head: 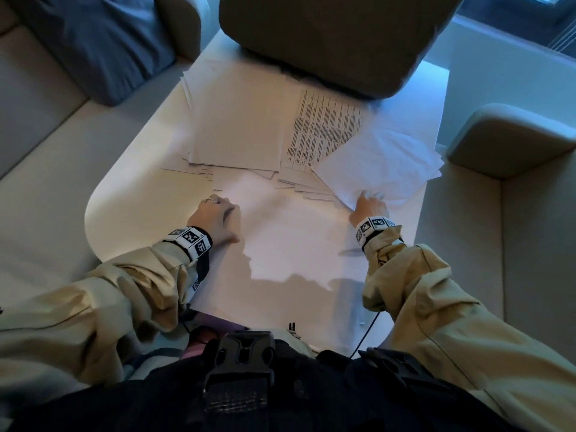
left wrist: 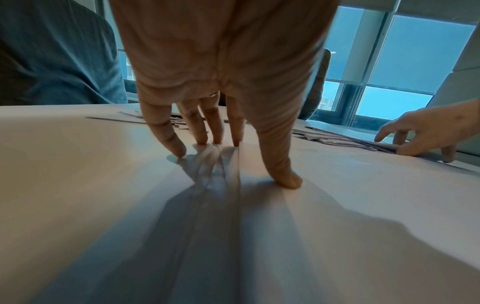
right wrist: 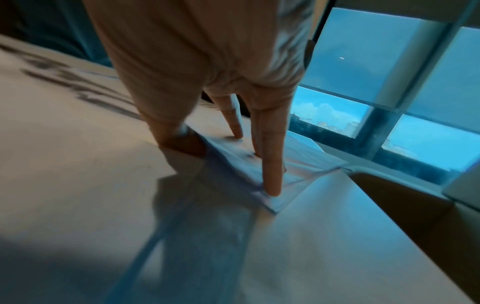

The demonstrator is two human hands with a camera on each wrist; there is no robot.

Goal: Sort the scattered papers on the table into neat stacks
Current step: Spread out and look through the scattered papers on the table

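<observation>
Loose white papers lie spread over the far half of the white table (head: pixel 131 198): a blank pile (head: pixel 240 120) on the left, a printed sheet (head: pixel 327 129) in the middle, and skewed blank sheets (head: pixel 383 160) on the right. My left hand (head: pixel 218 213) (left wrist: pixel 228 144) rests with straight fingers, tips pressing flat paper just in front of the pile. My right hand (head: pixel 369 202) (right wrist: pixel 233 156) is at the near corner of the right-hand blank sheets (right wrist: pixel 298 170). Its thumb is tucked under the edge and its fingers lie on top, pinching it. The right hand (left wrist: pixel 426 133) also shows in the left wrist view.
A dark chair back (head: pixel 327 35) overhangs the table's far edge above the papers. A blue cushion (head: pixel 103 42) lies on the sofa to the left. A padded armrest (head: pixel 511 138) stands close to the table's right edge. Windows are beyond.
</observation>
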